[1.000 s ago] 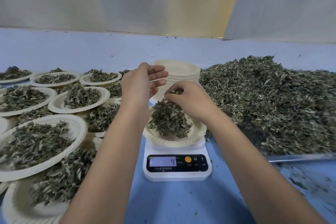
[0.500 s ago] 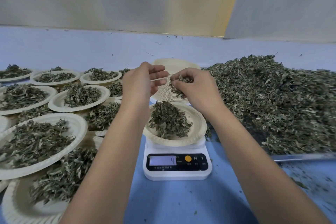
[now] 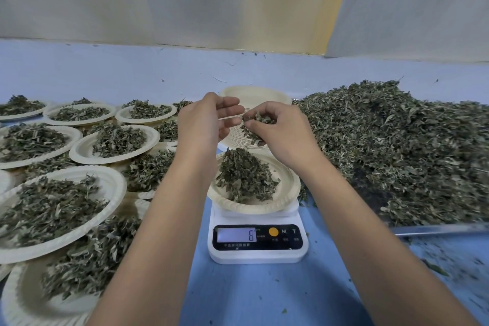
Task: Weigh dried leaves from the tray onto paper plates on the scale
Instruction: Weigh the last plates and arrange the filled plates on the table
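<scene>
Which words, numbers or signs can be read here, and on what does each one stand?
"M": front panel of the scale, right of the orange button.
"T": same panel, right of the "M".
One digit on the display, perhaps "6": too blurred to be sure.
Small print under the display and the buttons: too small to read.
No other text shows.

The scale (image 3: 258, 255) has a smooth white plastic body and a glossy black front panel. The paper plate (image 3: 286, 182) on it is matt cream paper with a crimped rim. The dried leaves (image 3: 244, 174) look crumpled, rough and dull. The tray (image 3: 436, 229) edge is shiny metal, and the table (image 3: 251, 296) is smooth matt blue.
</scene>
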A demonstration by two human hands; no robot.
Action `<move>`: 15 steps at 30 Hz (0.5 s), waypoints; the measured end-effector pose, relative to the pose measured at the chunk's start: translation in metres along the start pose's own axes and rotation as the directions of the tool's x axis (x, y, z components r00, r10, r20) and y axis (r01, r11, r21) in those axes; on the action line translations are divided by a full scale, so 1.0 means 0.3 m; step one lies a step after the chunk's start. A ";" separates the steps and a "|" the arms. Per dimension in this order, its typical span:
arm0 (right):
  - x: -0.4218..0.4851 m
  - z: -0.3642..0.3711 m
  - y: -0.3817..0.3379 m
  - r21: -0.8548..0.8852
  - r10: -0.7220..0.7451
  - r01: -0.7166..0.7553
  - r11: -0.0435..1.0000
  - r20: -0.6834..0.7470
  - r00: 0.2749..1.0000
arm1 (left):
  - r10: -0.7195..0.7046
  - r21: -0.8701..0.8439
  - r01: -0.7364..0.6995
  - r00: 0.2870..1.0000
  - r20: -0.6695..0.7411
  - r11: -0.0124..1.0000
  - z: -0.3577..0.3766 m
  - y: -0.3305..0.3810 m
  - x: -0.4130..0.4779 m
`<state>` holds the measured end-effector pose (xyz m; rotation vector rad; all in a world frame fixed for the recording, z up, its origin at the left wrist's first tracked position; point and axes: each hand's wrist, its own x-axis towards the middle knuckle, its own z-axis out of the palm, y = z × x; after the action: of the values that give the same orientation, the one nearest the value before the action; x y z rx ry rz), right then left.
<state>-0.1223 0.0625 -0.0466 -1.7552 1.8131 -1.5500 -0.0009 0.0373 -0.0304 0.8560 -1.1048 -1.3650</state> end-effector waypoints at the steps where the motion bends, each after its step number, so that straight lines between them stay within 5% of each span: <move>1: -0.001 0.000 -0.001 0.003 0.002 -0.002 1.000 0.001 1.000 | 0.000 0.004 0.000 1.000 0.001 1.000 0.000 -0.001 0.001; 5: -0.001 0.003 -0.008 0.045 0.011 -0.011 0.999 -0.009 1.000 | -0.012 0.000 0.012 0.998 -0.054 1.000 0.006 -0.010 0.007; 8: -0.003 0.012 -0.017 0.122 0.019 -0.014 0.992 -0.039 0.999 | -0.162 -0.164 0.148 0.984 -0.075 0.975 0.025 -0.027 0.015; 15: -0.013 0.046 -0.041 0.240 0.038 -0.027 0.971 -0.041 0.998 | -0.427 -0.430 0.489 0.872 0.238 0.759 0.081 -0.048 -0.013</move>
<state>-0.1034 0.0612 -0.0457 -1.5847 1.5873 -1.7260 -0.0279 0.0435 -0.0372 0.6960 -0.6014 -2.0276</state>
